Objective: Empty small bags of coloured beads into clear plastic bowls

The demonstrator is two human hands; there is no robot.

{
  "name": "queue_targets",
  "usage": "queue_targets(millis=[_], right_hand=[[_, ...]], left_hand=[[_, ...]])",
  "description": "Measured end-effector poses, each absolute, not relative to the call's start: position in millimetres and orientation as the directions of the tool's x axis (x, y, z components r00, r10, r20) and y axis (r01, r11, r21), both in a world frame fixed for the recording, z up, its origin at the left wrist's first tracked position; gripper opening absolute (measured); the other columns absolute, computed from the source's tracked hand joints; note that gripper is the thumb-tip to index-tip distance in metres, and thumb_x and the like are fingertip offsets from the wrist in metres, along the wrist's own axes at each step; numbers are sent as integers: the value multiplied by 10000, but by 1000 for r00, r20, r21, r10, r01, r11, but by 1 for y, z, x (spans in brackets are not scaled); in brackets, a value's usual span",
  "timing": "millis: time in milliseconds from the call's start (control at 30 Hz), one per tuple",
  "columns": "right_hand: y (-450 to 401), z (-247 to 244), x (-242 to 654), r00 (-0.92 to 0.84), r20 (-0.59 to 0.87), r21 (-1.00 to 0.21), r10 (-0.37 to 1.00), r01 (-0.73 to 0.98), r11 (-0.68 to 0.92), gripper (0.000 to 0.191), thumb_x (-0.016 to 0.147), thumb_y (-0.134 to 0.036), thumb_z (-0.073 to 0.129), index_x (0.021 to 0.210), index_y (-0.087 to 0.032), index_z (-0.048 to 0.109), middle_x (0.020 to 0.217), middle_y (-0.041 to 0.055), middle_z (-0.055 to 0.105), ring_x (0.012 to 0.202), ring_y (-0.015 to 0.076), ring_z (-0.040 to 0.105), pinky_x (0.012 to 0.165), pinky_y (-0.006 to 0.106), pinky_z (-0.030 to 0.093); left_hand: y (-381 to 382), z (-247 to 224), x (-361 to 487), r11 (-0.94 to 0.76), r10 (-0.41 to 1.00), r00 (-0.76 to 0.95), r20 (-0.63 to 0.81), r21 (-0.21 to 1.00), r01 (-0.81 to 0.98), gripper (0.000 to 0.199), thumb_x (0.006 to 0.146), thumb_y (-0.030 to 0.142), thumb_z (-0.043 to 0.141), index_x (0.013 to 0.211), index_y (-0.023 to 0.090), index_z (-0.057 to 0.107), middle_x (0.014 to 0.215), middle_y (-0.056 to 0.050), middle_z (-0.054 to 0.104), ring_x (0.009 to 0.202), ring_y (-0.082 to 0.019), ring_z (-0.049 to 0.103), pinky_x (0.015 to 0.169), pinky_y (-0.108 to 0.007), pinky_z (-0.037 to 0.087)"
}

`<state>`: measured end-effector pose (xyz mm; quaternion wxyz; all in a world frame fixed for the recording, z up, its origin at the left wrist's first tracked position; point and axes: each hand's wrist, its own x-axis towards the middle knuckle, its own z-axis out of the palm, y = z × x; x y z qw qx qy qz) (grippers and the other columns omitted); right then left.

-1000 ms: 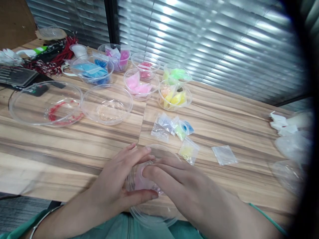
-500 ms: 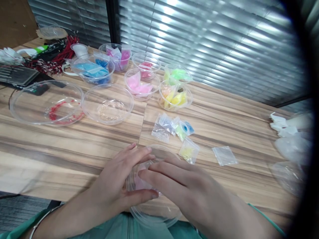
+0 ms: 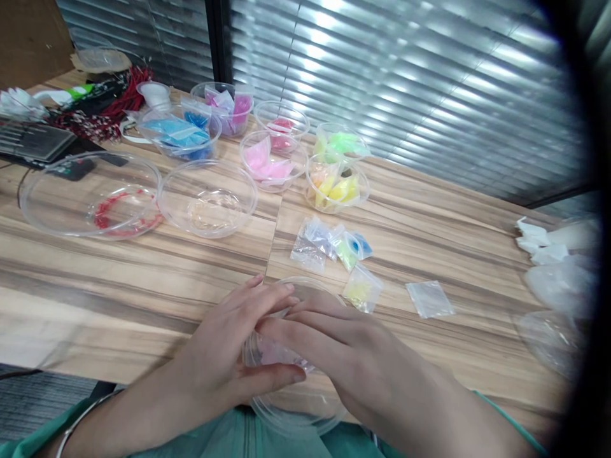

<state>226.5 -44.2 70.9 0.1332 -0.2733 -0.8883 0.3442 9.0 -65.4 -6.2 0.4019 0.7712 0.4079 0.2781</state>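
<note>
A clear round plastic bowl (image 3: 296, 416) stands at the table's front edge, close to my body. Pale lilac material (image 3: 274, 353) shows inside it, partly covered by my hands. My left hand (image 3: 238, 340) reaches over the bowl's left side, open, its thumb stretched apart from the fingers. From the right, my right hand (image 3: 329, 343) lies across the bowl with its fingers extended. Its fingertips meet the left hand, and its thumb is hidden. Just beyond are small clear bags, one with yellow contents (image 3: 360, 289) and one flat and colourless (image 3: 429, 299).
Bowls of coloured packets stand at the back, among them a blue one (image 3: 179, 137), a pink one (image 3: 272, 168) and a yellow one (image 3: 337, 187). At left are a bowl with red pieces (image 3: 102, 219) and another clear bowl (image 3: 207, 219). Crumpled tissue (image 3: 539, 242) lies at right.
My right hand's fingers have shifted slightly left and flattened, closer against my left hand. The left hand is nearly still.
</note>
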Motion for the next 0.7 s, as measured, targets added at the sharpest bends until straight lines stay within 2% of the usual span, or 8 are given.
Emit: queue_targets(millis=[167, 267, 467, 567, 700], right_hand=[[-46, 70, 226, -735, 31, -760, 677, 423, 493, 356, 970, 1, 423, 1199, -217, 586, 1216, 40, 625, 1132, 148, 595, 1010, 294, 496], [-47, 67, 224, -722, 59, -790, 689, 388, 474, 371, 983, -8, 405, 1217, -238, 579, 1206, 35, 623, 1129, 149, 595, 989, 291, 506], [-48, 59, 223, -703, 117, -872, 701, 265, 411, 362, 1004, -97, 490, 1318, -271, 532, 1230, 32, 610, 1119, 137, 599, 930, 250, 527], [-48, 63, 225, -724, 106, -886, 681, 242, 395, 347, 1017, -120, 480, 1319, -284, 536, 1240, 29, 608, 1139, 138, 595, 960, 261, 520], [-46, 71, 227, -744, 83, -855, 663, 289, 431, 389, 992, -55, 471, 1304, -274, 547, 1272, 37, 607, 1186, 151, 581, 1023, 292, 499]], left_hand=[[-64, -1, 11, -353, 853, 509, 116, 847, 398, 741, 888, 402, 731, 1498, 426, 309, 1433, 6, 579, 1303, -261, 581, 1077, -412, 520], [-63, 0, 13, -325, 862, 498, 90, 852, 410, 748, 877, 419, 741, 1494, 432, 319, 1449, 8, 566, 1310, -271, 571, 1096, -438, 502], [-65, -1, 14, -287, 868, 493, 62, 872, 396, 754, 857, 435, 756, 1493, 412, 352, 1458, -6, 559, 1297, -281, 579, 1091, -445, 512], [-67, -3, 14, -300, 873, 480, 92, 877, 376, 770, 850, 436, 762, 1494, 423, 338, 1463, -10, 554, 1309, -296, 571, 1095, -475, 513], [-68, -7, 12, -306, 877, 464, 120, 886, 349, 803, 866, 399, 752, 1511, 440, 276, 1448, -11, 566, 1279, -287, 601, 1039, -448, 564]])
